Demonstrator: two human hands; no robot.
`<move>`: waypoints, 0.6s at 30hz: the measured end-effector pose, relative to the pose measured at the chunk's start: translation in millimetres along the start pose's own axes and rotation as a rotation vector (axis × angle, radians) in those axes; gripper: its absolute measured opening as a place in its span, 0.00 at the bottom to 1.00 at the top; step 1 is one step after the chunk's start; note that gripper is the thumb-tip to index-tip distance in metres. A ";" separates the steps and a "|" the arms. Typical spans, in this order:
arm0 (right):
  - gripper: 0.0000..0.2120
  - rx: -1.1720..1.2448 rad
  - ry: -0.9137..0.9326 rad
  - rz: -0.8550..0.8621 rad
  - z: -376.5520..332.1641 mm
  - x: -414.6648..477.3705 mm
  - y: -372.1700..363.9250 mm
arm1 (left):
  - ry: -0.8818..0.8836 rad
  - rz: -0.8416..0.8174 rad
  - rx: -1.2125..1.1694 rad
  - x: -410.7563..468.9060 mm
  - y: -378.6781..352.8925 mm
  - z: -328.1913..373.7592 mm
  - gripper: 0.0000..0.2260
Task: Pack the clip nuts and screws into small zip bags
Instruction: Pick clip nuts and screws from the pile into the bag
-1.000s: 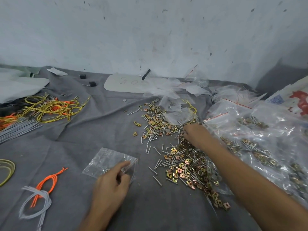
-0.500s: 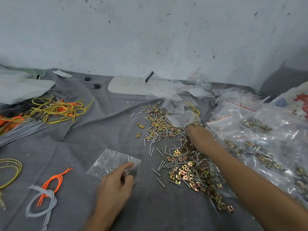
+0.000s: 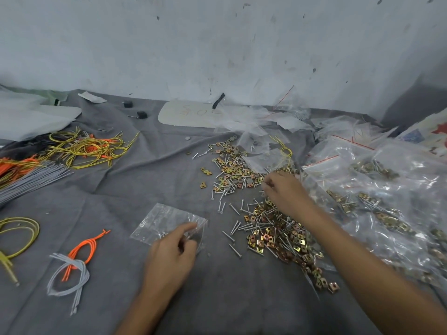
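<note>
left hand: the left hand (image 3: 171,252) hasn't budged over the last second. Its fingers (image 3: 186,228) are curled onto the near corner of the zip bag (image 3: 167,220), pinching the plastic by its mouth.

zip bag: flat on the grey tabletop (image 3: 125,189), just left of the pile. It looks pretty much empty, though the plastic is too crinkly to be sure.

right hand: a second ago it lay knuckles-up on the pile. Now the right hand (image 3: 286,191) has come up a bit at the pile's far end, fingers curled in like it's nipping something. Honestly can't tell whether there's a piece in there or nothing.

clip nuts and screws: the brass clip nuts (image 3: 263,238) and screws (image 3: 233,226) are loose in one long heap mid-tabletop, between the zip bag and the filled bags (image 3: 377,197) on the right.

what it means: my guess is a pick just happened or is happening. Next would be carrying it across to the held bag. Plenty left to pack.
</note>
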State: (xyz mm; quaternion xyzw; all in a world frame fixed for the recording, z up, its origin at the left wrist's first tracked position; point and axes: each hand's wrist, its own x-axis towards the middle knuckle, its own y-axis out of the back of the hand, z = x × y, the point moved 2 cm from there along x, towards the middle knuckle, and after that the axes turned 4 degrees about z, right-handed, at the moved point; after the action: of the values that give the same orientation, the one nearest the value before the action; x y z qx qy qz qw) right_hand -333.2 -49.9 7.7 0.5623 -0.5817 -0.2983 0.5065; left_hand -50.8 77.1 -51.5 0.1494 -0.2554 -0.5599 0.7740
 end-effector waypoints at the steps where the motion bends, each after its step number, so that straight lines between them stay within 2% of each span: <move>1: 0.06 0.077 -0.007 0.014 -8.7 -6.9 0.9 | 0.000 0.001 0.000 -0.1 0.4 0.1 0.18; 5: 0.04 0.360 0.016 0.022 -56.8 -52.6 -10.1 | 0.012 0.004 0.003 0.7 1.4 0.3 0.19; 9: 0.02 0.569 -0.044 -0.035 -95.1 -102.7 -38.9 | 0.002 0.000 0.005 -0.7 2.4 0.0 0.19; 14: 0.03 0.694 -0.039 0.026 -118.7 -122.5 -58.9 | -0.008 0.007 0.003 0.4 1.9 0.0 0.19; 18: 0.05 0.615 0.073 0.019 -131.8 -117.7 -64.9 | -0.008 0.017 -0.025 -0.2 2.4 -0.5 0.19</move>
State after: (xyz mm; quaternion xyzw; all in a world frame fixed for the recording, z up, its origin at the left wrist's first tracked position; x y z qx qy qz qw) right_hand -205.5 79.7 -40.9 0.6941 -0.6313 -0.0831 0.3358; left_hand -48.7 78.1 -50.7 0.1351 -0.2527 -0.5572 0.7793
